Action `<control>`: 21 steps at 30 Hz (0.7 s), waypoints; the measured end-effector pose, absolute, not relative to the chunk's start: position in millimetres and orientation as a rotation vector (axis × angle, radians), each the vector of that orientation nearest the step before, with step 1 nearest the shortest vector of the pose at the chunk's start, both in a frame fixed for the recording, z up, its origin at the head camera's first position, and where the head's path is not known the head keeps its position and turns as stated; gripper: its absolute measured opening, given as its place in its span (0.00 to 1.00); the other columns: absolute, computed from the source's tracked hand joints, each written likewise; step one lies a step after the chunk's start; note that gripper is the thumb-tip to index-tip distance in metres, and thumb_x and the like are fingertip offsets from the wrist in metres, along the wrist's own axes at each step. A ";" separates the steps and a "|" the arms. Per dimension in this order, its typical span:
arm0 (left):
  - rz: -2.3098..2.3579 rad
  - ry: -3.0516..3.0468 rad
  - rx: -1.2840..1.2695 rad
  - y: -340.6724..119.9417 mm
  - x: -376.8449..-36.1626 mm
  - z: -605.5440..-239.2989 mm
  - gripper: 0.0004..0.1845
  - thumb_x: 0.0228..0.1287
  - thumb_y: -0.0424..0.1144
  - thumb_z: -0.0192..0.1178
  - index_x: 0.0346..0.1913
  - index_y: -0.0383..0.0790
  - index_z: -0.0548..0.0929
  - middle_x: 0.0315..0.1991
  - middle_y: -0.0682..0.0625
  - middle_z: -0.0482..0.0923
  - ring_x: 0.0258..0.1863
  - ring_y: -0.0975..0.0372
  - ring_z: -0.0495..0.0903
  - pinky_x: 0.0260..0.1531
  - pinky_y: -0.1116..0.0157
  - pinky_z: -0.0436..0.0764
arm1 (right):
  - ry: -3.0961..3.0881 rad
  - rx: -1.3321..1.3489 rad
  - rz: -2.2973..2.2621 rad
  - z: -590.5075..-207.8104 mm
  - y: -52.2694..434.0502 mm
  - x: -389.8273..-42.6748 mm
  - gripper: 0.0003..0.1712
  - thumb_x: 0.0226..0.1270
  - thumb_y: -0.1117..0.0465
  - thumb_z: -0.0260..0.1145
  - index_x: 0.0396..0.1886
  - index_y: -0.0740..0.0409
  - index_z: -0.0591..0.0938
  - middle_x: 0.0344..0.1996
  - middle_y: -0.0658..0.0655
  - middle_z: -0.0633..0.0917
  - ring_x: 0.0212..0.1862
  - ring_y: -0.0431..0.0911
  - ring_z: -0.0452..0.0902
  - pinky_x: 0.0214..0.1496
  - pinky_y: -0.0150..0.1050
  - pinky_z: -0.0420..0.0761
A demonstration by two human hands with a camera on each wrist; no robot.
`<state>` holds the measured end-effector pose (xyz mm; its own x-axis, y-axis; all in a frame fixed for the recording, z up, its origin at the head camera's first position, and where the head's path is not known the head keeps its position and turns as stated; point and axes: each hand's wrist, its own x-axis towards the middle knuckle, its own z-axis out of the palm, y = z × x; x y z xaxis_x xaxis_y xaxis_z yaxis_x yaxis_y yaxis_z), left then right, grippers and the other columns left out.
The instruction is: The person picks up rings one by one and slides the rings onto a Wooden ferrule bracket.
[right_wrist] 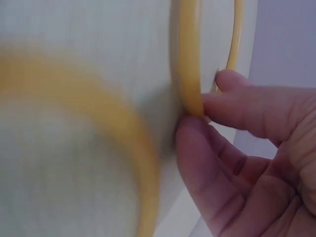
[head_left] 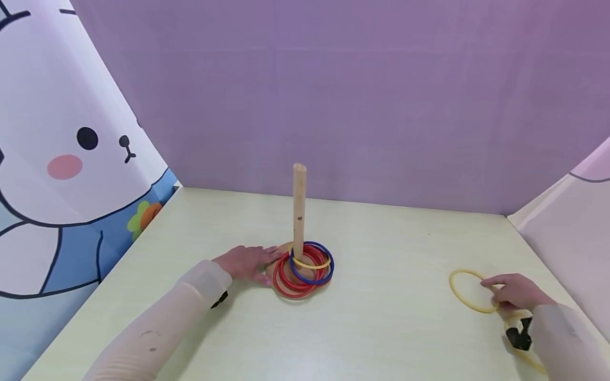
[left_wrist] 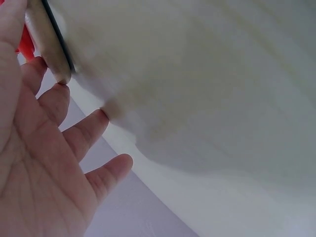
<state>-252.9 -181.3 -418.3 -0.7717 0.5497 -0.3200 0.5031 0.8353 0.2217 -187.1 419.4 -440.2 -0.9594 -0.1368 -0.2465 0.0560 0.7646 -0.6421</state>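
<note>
Near edge of the bench [head_left: 391, 328], right corner: a second yellow ring [head_left: 526, 355] lies flat, mostly hidden under the right forearm; a blurred yellow arc fills the near part of the right wrist view, probably the same ring, not certain. A black strap piece sits on that wrist.

Right hand [head_left: 517, 292], a little farther in and near the right edge: forearm comes in from the near right corner, sleeve pale and translucent. Fingers curled; thumb and forefinger pinch the rim of a yellow ring [head_left: 469, 291]. Right wrist view shows the pinch plainly, fingertips [right_wrist: 217, 106] closed on the ring's tube. In the head view the ring looks to lie flat or nearly so; cannot tell whether it is off the bench surface.

Left arm: reaches in from the near left corner on a diagonal toward the bench's middle. Left hand [head_left: 248, 263] lies palm down, fingers straight and spread, gripping nothing. Fingertips touch the edge of the round wooden base [head_left: 281, 264]. Left wrist view: open palm, fingers [left_wrist: 91, 128] fanned, base edge and a bit of red at the fingertips.

Middle of bench: wooden peg [head_left: 299, 209] stands upright on the base. Around it, stacked low: red rings [head_left: 293, 283], a blue ring [head_left: 312, 264], one small yellow ring [head_left: 311, 262] on top.

Beyond the far edge: purple backdrop [head_left: 357, 95]. Left edge: cartoon rabbit panel [head_left: 66, 159].
</note>
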 end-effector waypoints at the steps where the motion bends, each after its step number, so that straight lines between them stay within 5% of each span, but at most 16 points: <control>1: 0.175 2.642 0.788 -181.3 -252.7 -418.5 0.45 0.57 0.59 0.66 0.76 0.55 0.58 0.76 0.51 0.55 0.72 0.45 0.59 0.65 0.44 0.65 | 2.674 -0.063 -0.999 -439.8 415.0 -188.8 0.27 0.50 0.74 0.60 0.52 0.84 0.73 0.17 0.52 0.79 0.18 0.38 0.71 0.23 0.31 0.75; 21: 0.114 2.659 0.788 -179.6 -251.7 -417.4 0.44 0.58 0.59 0.65 0.75 0.53 0.60 0.76 0.52 0.56 0.71 0.46 0.61 0.64 0.45 0.67 | 2.630 -0.114 -1.074 -425.7 302.4 -221.7 0.25 0.54 0.74 0.60 0.54 0.82 0.75 0.20 0.50 0.77 0.22 0.40 0.73 0.26 0.31 0.78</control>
<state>-251.7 -179.6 -417.4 -0.7779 0.5409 -0.3199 0.5115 0.8407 0.1778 -221.7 302.4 -425.7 -0.9527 -0.1836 -0.2422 0.0385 0.7176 -0.6954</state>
